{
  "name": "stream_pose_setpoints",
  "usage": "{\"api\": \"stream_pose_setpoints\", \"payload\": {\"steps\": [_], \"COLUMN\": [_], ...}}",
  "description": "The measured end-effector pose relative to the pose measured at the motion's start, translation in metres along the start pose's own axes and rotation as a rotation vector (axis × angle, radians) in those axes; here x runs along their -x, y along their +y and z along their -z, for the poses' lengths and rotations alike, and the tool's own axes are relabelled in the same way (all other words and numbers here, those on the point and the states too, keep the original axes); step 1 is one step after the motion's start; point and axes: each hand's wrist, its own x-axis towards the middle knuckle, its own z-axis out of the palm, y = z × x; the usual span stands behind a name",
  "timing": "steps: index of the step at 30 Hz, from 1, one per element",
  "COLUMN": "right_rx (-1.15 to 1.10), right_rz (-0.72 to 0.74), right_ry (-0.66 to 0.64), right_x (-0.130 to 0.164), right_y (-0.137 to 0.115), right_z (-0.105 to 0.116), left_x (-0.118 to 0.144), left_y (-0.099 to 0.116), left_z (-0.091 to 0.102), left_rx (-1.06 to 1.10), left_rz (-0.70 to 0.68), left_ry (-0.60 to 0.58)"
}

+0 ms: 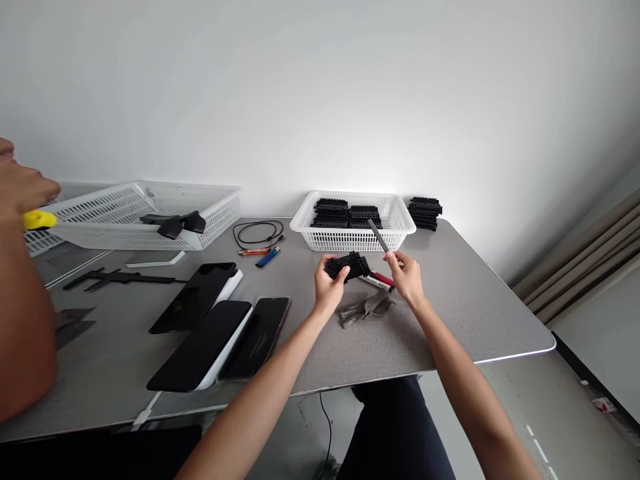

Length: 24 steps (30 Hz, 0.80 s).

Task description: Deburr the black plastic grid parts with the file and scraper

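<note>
grey table (pixel 465 313) — two white baskets (pixel 395 227) | phones (pixel 210 343) | lighter (pixel 267 257) | cable (pixel 257 233) | marker (pixel 383 280) — grey rag (pixel 363 310)

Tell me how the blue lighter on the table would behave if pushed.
The blue lighter lies flat on its side, so it would probably slide, not tip. It looks small and rigid, likely light. The table looks matte, so probably some drag.

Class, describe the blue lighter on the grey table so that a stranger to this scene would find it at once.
Start at the grey table and find the coiled black cable left of the white basket of black parts. Just in front of the cable lie two small items side by side: the lighter is the blue one on the right, shorter and thicker than the orange pen.
</note>
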Motion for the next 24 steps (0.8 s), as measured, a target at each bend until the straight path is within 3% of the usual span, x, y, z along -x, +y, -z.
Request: {"api": "stream_pose_setpoints", "payload": {"steps": [7, 12, 18, 21, 24], "right_rx": [-0.056, -0.188, -0.32, -0.429, -0.515], "right_rz": [-0.094, -0.21, -0.329, -0.345, -0.354], "right_ry": [-0.183, -0.402, -0.491, -0.512, -0.416], "right_x": [-0.005, -0.005, -0.004, -0.003, -0.003], "right_y": [-0.001, 0.0, -0.004, -0.008, -0.009], "right_z": [0.004, 0.006, 0.013, 0.014, 0.012], "left_x": [0.006, 0.01, 0.009, 0.009, 0.009], "left_y": [0.02, 0.031, 0.032, 0.026, 0.018], "left_z": [-0.007, -0.006, -0.005, -0.007, -0.008], "left_rx": [0.341, 0.401, 0.298, 0.179, 0.241], "left_rz": [0.12, 0.095, 0.037, -0.014, 0.1], "left_ry": [-0.284, -0.425, -0.365, -0.216, -0.078]}}
